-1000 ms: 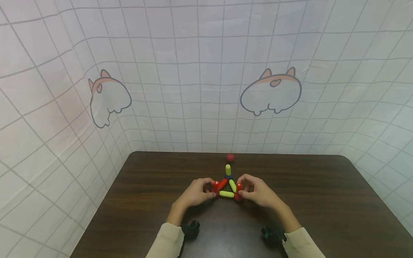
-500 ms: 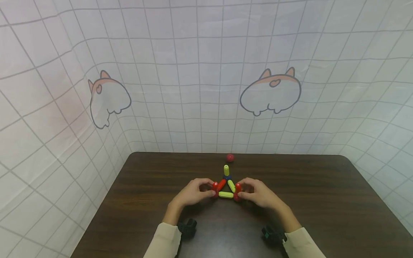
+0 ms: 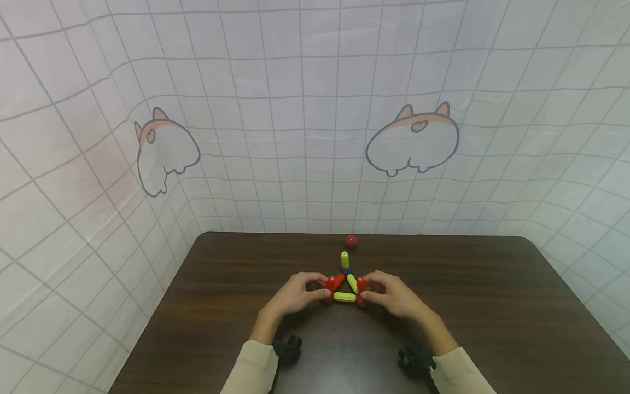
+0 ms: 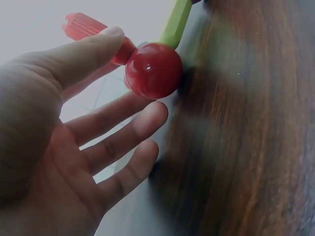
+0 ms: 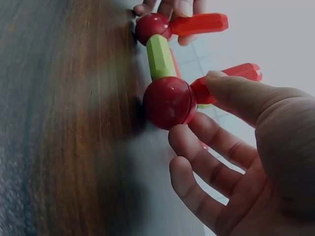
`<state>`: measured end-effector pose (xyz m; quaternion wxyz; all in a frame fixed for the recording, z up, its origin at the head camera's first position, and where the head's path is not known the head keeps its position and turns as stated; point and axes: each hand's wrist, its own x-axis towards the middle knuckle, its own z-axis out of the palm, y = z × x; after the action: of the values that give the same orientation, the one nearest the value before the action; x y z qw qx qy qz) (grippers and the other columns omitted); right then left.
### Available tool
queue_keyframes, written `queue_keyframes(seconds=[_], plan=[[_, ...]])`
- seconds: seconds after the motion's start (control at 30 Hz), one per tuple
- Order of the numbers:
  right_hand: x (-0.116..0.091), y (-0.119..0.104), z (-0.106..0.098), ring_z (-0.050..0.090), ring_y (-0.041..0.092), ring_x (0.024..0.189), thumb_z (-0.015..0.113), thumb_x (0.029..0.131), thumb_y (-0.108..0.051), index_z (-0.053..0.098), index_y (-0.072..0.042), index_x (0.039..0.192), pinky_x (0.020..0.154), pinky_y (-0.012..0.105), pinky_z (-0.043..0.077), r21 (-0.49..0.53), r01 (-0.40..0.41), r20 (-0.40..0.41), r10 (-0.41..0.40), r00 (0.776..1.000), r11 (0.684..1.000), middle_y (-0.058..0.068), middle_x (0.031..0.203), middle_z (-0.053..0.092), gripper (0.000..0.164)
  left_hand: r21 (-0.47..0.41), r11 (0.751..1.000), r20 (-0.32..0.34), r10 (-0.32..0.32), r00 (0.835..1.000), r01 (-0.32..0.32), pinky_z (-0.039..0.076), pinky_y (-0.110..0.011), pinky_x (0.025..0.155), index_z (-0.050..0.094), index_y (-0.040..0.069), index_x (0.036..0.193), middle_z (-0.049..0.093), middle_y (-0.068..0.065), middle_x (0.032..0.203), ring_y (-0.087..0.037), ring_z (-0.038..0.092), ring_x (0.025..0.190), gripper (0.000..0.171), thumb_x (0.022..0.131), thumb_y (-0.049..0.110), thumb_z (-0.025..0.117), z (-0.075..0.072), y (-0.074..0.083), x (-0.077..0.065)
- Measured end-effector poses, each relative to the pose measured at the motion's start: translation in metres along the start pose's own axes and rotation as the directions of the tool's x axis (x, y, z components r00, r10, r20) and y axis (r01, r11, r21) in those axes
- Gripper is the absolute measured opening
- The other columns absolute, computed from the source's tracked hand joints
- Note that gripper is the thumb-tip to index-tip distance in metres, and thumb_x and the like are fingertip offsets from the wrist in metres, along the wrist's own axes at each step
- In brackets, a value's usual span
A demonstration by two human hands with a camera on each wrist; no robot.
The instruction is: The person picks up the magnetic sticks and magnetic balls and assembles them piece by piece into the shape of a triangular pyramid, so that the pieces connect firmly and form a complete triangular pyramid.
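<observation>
A triangle of plastic rods and balls lies on the table between the hands. My left hand [image 3: 297, 294] pinches a short red rod [image 4: 86, 27] that stands on the red ball [image 4: 153, 71] at the near left corner. At the near right corner, my right hand [image 3: 394, 294] pinches another red rod [image 5: 243, 72], its thumb near the red ball [image 5: 167, 102]. A yellow-green rod [image 3: 344, 297] joins these two balls. From each runs a rod, red [image 3: 338, 282] on the left and yellow-green [image 3: 351, 283] on the right, to a dark blue ball [image 3: 346, 270], topped by an upright yellow-green rod [image 3: 345, 259].
A loose red ball [image 3: 351, 241] lies near the far edge of the dark wooden table [image 3: 221, 273]. Behind the table hangs a white grid-patterned curtain [image 3: 275, 137]. Black wrist cameras sit under both forearms.
The triangle has shifted slightly left, its far blue corner with it. Both pinched red rods now lean a little inward, toward each other. Both hands keep their hold.
</observation>
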<state>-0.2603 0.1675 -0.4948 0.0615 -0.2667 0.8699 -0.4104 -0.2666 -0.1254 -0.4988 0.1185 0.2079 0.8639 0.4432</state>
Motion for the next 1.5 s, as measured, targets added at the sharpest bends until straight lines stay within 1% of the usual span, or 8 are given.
queue_keyframes(seconds=[0.17,0.4,0.67,0.83,0.97,1.13,1.3,1.5], plan=[[0.002,0.000,0.004,0.062,0.005,0.087,0.073,0.096,-0.029,0.070,-0.015,0.118,0.076,0.025,0.051,-0.023,0.009,-0.028,-0.009,1.000,1.000,-0.002,0.104,0.069,0.026,-0.003,1.000,-0.012,-0.007,1.000,0.007,0.052,-0.043,0.095,0.073,0.022,0.115,0.074,0.004,0.107,-0.015,0.065,0.102,0.022,0.097,0.034,0.071,0.003,0.000,0.001],[0.003,-0.001,0.008,0.057,0.003,0.077,0.074,0.095,-0.025,0.072,-0.013,0.116,0.070,0.024,0.049,-0.044,0.022,-0.068,-0.025,0.997,0.999,-0.003,0.095,0.067,0.024,0.005,1.000,-0.035,0.015,0.999,-0.015,0.052,-0.036,0.086,0.074,0.021,0.113,0.075,0.004,0.103,-0.013,0.065,0.096,0.020,0.097,0.033,0.071,0.006,0.000,0.004],[0.004,-0.003,0.010,0.053,0.004,0.073,0.074,0.095,-0.027,0.072,-0.011,0.114,0.065,0.023,0.046,-0.072,0.002,-0.086,-0.008,0.996,0.997,-0.003,0.089,0.063,0.025,0.012,1.000,-0.050,0.014,0.999,-0.013,0.053,-0.035,0.081,0.075,0.021,0.112,0.075,0.004,0.100,-0.013,0.065,0.089,0.019,0.097,0.033,0.071,0.009,0.004,0.004],[0.004,-0.006,0.011,0.053,0.005,0.073,0.074,0.095,-0.027,0.072,-0.010,0.114,0.065,0.023,0.045,-0.082,-0.017,-0.085,0.010,0.996,0.997,-0.003,0.089,0.063,0.026,0.005,1.000,-0.055,0.014,0.998,-0.014,0.053,-0.032,0.077,0.074,0.020,0.112,0.075,0.004,0.100,-0.012,0.065,0.085,0.020,0.097,0.033,0.071,0.010,0.002,0.005],[0.004,-0.007,0.011,0.052,0.006,0.072,0.075,0.094,-0.028,0.072,-0.011,0.114,0.064,0.023,0.045,-0.088,-0.034,-0.085,0.026,0.996,0.996,-0.003,0.089,0.063,0.026,0.020,1.000,-0.065,0.006,0.998,-0.004,0.052,-0.030,0.072,0.074,0.019,0.113,0.074,0.003,0.100,-0.013,0.064,0.083,0.021,0.097,0.033,0.071,0.012,0.001,0.007],[0.004,-0.006,0.011,0.052,0.006,0.072,0.075,0.094,-0.027,0.073,-0.011,0.113,0.064,0.023,0.045,-0.083,-0.042,-0.084,0.035,0.996,0.996,-0.003,0.089,0.063,0.025,0.032,0.999,-0.068,-0.004,0.998,0.006,0.051,-0.028,0.070,0.074,0.020,0.113,0.074,0.003,0.100,-0.013,0.064,0.082,0.022,0.097,0.034,0.071,0.013,0.000,0.007],[0.004,-0.004,0.011,0.052,0.005,0.070,0.076,0.093,-0.027,0.072,-0.012,0.113,0.062,0.023,0.045,-0.068,-0.034,-0.071,0.030,0.997,0.997,-0.003,0.088,0.062,0.026,0.043,0.999,-0.058,0.006,0.998,-0.003,0.050,-0.026,0.068,0.073,0.021,0.113,0.074,0.003,0.098,-0.011,0.063,0.079,0.021,0.095,0.032,0.073,0.011,0.001,0.006],[0.004,-0.003,0.011,0.053,0.005,0.069,0.078,0.091,-0.025,0.071,-0.012,0.112,0.062,0.023,0.046,-0.045,-0.015,-0.039,0.013,0.999,0.999,-0.004,0.087,0.063,0.025,0.067,0.998,-0.038,0.023,0.999,-0.020,0.048,-0.026,0.065,0.072,0.019,0.116,0.072,0.001,0.097,-0.011,0.060,0.077,0.027,0.091,0.027,0.079,0.005,0.000,0.004]])
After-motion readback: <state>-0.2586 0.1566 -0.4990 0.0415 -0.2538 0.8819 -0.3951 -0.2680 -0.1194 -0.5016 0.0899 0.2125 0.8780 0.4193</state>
